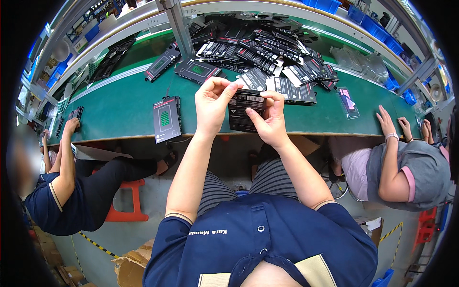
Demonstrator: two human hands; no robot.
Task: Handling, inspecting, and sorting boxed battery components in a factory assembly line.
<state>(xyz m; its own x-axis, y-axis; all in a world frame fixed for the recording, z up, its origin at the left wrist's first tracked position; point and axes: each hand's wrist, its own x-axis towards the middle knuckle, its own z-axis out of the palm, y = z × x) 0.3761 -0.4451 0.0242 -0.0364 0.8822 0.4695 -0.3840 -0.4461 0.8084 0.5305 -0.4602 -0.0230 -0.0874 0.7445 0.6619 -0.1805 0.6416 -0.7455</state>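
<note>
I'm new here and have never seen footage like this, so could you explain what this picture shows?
There is no machine here, just a person using two bare hands. The picture comes from a wide fisheye camera worn on the head, looking down, so straight edges bend near the rim and the wearer's shirt fills the bottom.

Both hands hold a black box: the left hand at its upper left corner, the right hand on its right side, thumb across the face.

On the green bench, a heap of similar boxes lies beyond the hands, and a few boxes sit apart to the left. Co-workers sit on the left and right.
</note>
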